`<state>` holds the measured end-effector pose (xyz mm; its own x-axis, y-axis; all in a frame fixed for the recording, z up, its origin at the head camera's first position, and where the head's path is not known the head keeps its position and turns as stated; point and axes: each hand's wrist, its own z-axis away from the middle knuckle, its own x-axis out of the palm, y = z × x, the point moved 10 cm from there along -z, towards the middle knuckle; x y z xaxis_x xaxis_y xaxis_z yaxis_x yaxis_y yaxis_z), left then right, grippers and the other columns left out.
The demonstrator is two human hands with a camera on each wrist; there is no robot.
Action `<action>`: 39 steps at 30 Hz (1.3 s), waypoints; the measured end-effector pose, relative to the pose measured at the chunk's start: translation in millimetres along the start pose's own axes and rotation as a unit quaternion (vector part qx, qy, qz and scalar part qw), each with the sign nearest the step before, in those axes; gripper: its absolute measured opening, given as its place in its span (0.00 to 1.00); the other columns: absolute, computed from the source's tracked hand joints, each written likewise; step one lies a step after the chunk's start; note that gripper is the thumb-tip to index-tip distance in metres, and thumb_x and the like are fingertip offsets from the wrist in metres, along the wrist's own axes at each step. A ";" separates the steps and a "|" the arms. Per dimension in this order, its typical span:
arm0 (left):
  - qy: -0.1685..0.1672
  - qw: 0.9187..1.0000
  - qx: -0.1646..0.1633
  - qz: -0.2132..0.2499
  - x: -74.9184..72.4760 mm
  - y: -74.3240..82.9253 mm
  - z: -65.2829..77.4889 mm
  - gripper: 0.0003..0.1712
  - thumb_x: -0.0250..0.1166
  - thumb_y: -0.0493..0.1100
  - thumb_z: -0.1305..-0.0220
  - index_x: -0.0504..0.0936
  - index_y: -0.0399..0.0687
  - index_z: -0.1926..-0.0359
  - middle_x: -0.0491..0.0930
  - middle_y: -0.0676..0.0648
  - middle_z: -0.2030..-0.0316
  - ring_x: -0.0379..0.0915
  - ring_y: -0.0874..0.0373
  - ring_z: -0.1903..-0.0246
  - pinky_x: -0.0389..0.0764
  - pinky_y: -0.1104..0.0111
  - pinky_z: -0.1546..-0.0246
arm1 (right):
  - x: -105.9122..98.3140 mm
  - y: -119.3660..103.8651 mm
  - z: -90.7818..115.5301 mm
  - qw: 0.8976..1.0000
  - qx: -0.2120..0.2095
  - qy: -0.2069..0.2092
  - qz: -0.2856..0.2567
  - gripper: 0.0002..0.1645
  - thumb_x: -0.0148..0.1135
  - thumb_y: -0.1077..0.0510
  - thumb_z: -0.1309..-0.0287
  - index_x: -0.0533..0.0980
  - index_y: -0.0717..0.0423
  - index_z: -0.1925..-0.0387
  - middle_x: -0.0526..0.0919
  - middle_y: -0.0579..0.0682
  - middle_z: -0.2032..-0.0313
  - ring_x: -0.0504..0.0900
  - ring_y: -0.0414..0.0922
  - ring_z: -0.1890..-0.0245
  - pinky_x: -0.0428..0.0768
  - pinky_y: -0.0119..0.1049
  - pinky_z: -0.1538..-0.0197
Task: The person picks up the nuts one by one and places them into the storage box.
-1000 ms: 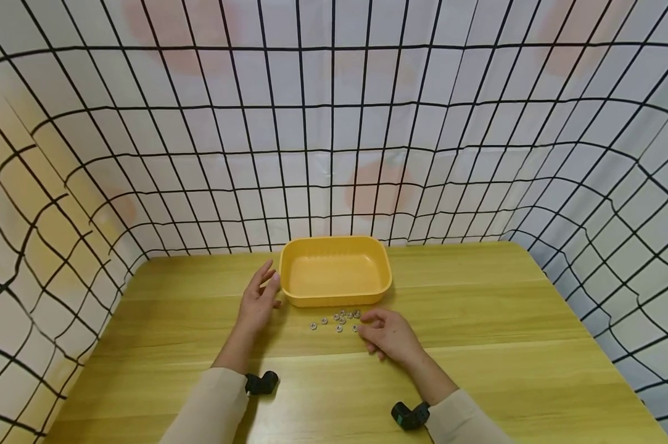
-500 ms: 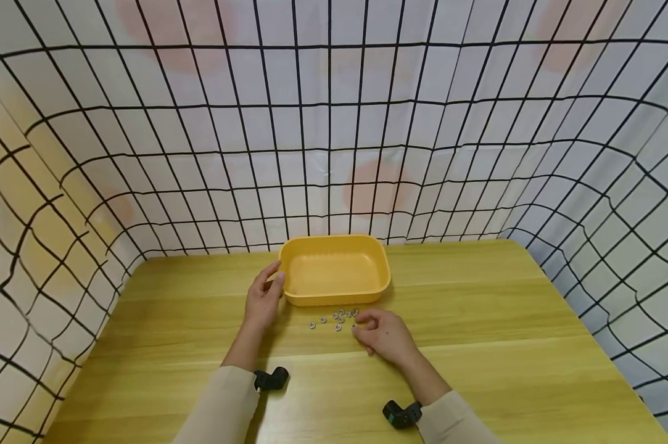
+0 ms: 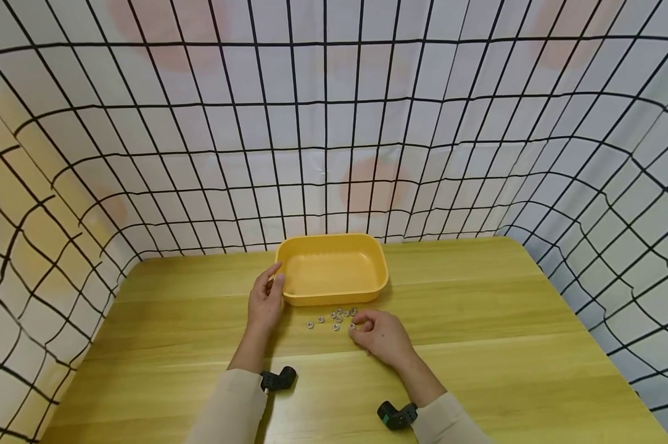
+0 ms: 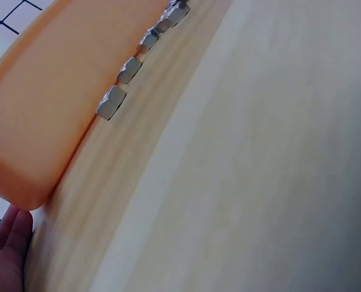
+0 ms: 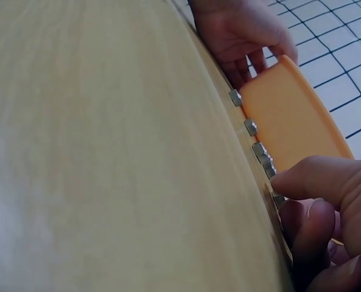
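Note:
Several small silver hex nuts (image 3: 336, 327) lie loose on the wooden table in front of a yellow plastic tray (image 3: 334, 300). My right hand (image 3: 385, 338) is at the right end of the nuts, thumb and index finger curled round one nut (image 3: 353, 326) at their tips; the other fingers are folded under. In the right wrist view the thumb tip is right at a nut (image 5: 279, 199). My left hand (image 3: 265, 305) is at the tray's left end, its fingers loosely bent along the outer wall and touching near the rim.
The wooden table (image 3: 478, 345) stretches out on both sides and toward me. A white sheet with a black grid net (image 3: 334, 123) stands behind and beside it. The tray sits near the table's back edge.
My left hand has moved right, up to the tray's left end. My right hand's fingertips have come closer round the rightmost front nut. The nuts and tray keep their places.

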<state>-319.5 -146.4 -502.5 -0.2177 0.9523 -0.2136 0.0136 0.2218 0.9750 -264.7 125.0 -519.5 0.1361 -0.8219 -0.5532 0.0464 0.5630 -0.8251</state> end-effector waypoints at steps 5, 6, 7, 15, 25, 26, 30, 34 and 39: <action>0.008 1.000 0.009 -0.007 -0.5 -1.3 1.0 0.23 0.55 0.50 0.22 0.74 0.52 0.31 0.68 0.42 0.28 0.69 0.42 0.35 0.72 0.48 0.34 | 0.0 -1.3 -1.1 1.000 -0.003 0.010 0.022 0.07 0.75 0.52 0.45 0.84 0.46 0.64 0.81 0.41 0.77 0.75 0.40 0.76 0.73 0.33 0.69; 0.008 1.000 0.012 -0.009 0.0 -1.4 1.0 0.23 0.55 0.50 0.22 0.74 0.52 0.31 0.68 0.42 0.28 0.69 0.41 0.34 0.71 0.47 0.33 | 0.1 -1.6 -1.2 1.000 -0.005 0.012 0.028 0.07 0.75 0.52 0.45 0.84 0.46 0.65 0.80 0.41 0.77 0.75 0.39 0.76 0.73 0.33 0.69; 0.009 1.000 0.013 -0.010 0.6 -2.0 0.7 0.23 0.56 0.49 0.22 0.74 0.52 0.31 0.68 0.42 0.28 0.69 0.41 0.33 0.70 0.47 0.32 | 0.4 -1.6 -1.3 0.999 -0.005 0.014 0.031 0.07 0.75 0.52 0.45 0.84 0.45 0.65 0.80 0.41 0.77 0.75 0.39 0.76 0.73 0.33 0.69; 0.017 1.000 0.022 -0.013 0.0 1.1 3.0 0.23 0.57 0.48 0.22 0.74 0.52 0.31 0.69 0.42 0.29 0.68 0.41 0.33 0.69 0.47 0.30 | 2.0 -3.8 0.1 0.999 -0.016 0.025 0.045 0.06 0.74 0.51 0.44 0.84 0.46 0.67 0.80 0.40 0.78 0.75 0.39 0.77 0.72 0.32 0.71; 0.018 0.999 0.028 -0.011 0.9 -0.2 4.1 0.23 0.57 0.48 0.23 0.74 0.51 0.31 0.70 0.40 0.30 0.70 0.41 0.34 0.71 0.47 0.32 | 0.2 -3.4 0.4 0.998 -0.017 0.035 0.055 0.07 0.73 0.50 0.44 0.83 0.47 0.67 0.79 0.40 0.79 0.75 0.39 0.77 0.73 0.32 0.70; 0.019 0.999 0.027 -0.011 0.6 -0.4 3.9 0.24 0.57 0.49 0.23 0.74 0.52 0.31 0.70 0.41 0.30 0.70 0.41 0.34 0.71 0.47 0.31 | 0.0 -3.9 0.2 0.998 -0.019 0.036 0.054 0.08 0.74 0.50 0.44 0.84 0.47 0.67 0.79 0.40 0.79 0.75 0.38 0.77 0.73 0.32 0.70; 0.021 0.999 0.025 -0.012 0.7 -1.5 2.3 0.23 0.58 0.50 0.23 0.74 0.54 0.31 0.70 0.42 0.30 0.70 0.42 0.34 0.71 0.48 0.31 | -1.9 -6.5 0.2 0.998 -0.026 0.041 0.050 0.08 0.74 0.50 0.44 0.84 0.47 0.67 0.78 0.40 0.80 0.74 0.38 0.78 0.73 0.32 0.69; 0.020 0.999 0.027 -0.012 0.7 -0.6 2.7 0.23 0.58 0.49 0.23 0.74 0.54 0.31 0.71 0.42 0.30 0.71 0.42 0.35 0.72 0.48 0.32 | -2.6 -7.0 0.7 0.997 -0.028 0.046 0.046 0.07 0.74 0.50 0.44 0.83 0.46 0.67 0.78 0.40 0.80 0.74 0.38 0.78 0.73 0.32 0.69; 0.021 0.999 0.029 -0.009 -0.8 0.1 4.9 0.23 0.58 0.49 0.23 0.74 0.53 0.31 0.71 0.41 0.30 0.72 0.41 0.35 0.73 0.47 0.33 | -2.1 -7.5 1.8 0.998 -0.027 0.047 0.034 0.07 0.74 0.51 0.44 0.84 0.46 0.66 0.78 0.40 0.80 0.74 0.38 0.78 0.74 0.32 0.68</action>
<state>-314.5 -146.1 -502.5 -0.2586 0.9388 -0.2278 0.0657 0.2523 0.9654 -263.6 122.6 -512.0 0.0442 -0.7879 -0.6142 -0.0132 0.6143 -0.7890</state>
